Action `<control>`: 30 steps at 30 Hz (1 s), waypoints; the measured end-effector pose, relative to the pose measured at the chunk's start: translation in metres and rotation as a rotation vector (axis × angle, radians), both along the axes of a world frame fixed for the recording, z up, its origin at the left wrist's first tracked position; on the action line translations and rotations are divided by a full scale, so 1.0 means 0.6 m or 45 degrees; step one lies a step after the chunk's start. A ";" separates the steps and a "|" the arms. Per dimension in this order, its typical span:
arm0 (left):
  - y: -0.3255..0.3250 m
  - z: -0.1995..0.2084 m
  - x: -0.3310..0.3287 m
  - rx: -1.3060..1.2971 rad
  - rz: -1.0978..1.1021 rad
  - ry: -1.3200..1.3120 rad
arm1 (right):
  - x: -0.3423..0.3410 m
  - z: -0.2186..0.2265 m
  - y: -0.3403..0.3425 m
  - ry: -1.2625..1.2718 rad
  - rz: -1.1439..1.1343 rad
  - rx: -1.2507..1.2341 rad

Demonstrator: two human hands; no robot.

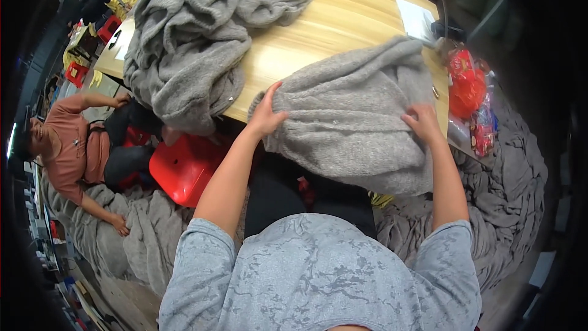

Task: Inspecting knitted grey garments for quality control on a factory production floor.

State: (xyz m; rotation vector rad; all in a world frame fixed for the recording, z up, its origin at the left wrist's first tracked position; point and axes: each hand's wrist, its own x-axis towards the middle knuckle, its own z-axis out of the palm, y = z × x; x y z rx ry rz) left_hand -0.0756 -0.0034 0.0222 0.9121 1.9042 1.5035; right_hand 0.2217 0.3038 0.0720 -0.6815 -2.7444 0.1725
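A grey knitted sweater (361, 129) lies partly on the wooden table (294, 43), with its lower part hanging over the near edge. A raised band runs across its middle, and its surface is loosely folded. My left hand (267, 115) rests at the sweater's left end, index finger stretched out and thumb spread apart on the knit; its other fingers are partly hidden. At the right end, my right hand (422, 124) is closed on the fabric, thumb and fingers bent together.
A heap of grey knitwear (190, 43) covers the table's left side. White paper (416, 19) lies at the far right corner. Red plastic bags (467, 89) stand beyond the right edge. A red stool (184, 168) and a seated person (79, 141) are at left. More grey knitwear (502, 190) is piled at right.
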 end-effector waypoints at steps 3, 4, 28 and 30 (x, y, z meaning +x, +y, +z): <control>0.017 -0.028 -0.024 0.150 0.108 0.028 | 0.032 0.000 0.034 -0.124 -0.101 -0.217; 0.011 -0.031 -0.030 0.219 0.172 -0.191 | 0.033 0.026 0.034 -0.100 -0.139 -0.225; -0.043 0.039 0.066 -0.213 -0.081 0.840 | -0.205 -0.095 -0.316 0.499 0.400 -0.591; -0.041 0.037 0.048 -0.231 -0.130 0.844 | -0.208 -0.096 -0.305 0.481 0.373 -0.824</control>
